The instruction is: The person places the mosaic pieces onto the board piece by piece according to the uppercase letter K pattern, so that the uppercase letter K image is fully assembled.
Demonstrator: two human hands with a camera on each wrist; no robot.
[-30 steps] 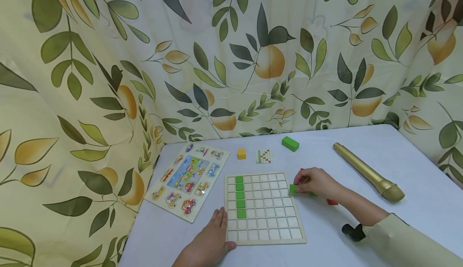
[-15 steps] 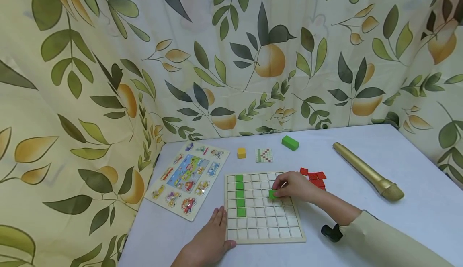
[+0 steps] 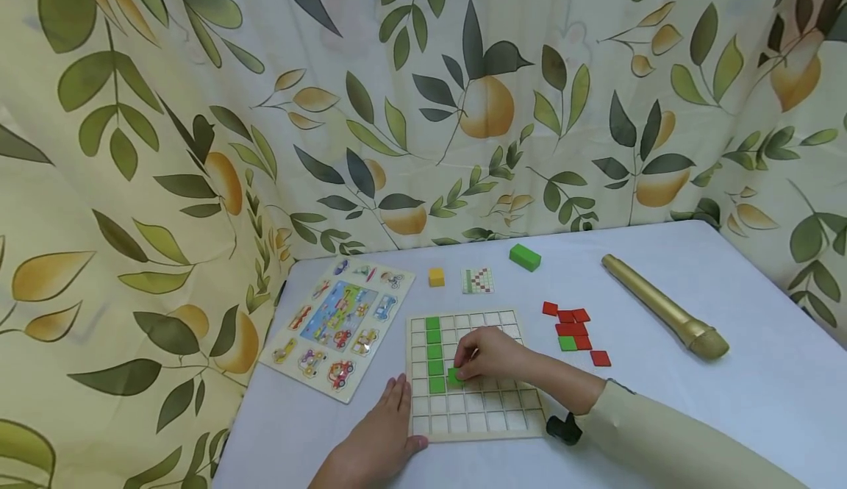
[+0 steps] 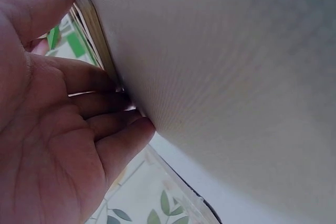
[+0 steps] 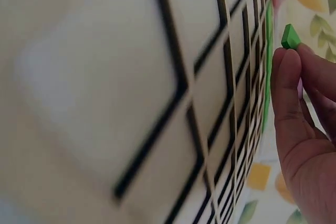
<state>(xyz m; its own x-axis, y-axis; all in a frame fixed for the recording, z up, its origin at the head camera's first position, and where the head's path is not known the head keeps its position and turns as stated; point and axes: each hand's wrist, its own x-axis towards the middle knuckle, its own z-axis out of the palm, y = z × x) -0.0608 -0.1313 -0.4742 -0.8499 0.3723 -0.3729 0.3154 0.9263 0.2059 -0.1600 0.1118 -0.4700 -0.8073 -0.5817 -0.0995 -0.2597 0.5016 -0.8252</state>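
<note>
A wooden grid board (image 3: 467, 423) lies in the middle of the table. Down its second column runs a line of green square tiles (image 3: 434, 352). My right hand (image 3: 495, 357) is over the board, pinching one green tile (image 3: 454, 378) between thumb and fingertips, just right of that column's lower end. The right wrist view shows this tile tilted and above the grid surface. Along the board's left edge, my left hand (image 3: 380, 434) rests with fingers extended and thumb at the near corner. In the left wrist view its fingertips touch the board's side.
Several red tiles (image 3: 573, 316) and one green tile (image 3: 567, 343) lie right of the board. Behind it are a small patterned card (image 3: 478, 281), a yellow block (image 3: 437, 277) and a green block (image 3: 525, 257). A vehicle puzzle (image 3: 311, 362) lies left, a gold microphone (image 3: 662, 305) right.
My right hand has carried the green tile leftward from the loose tiles, across the board, to beside the green column. My left hand has stayed at the board's left edge.
</note>
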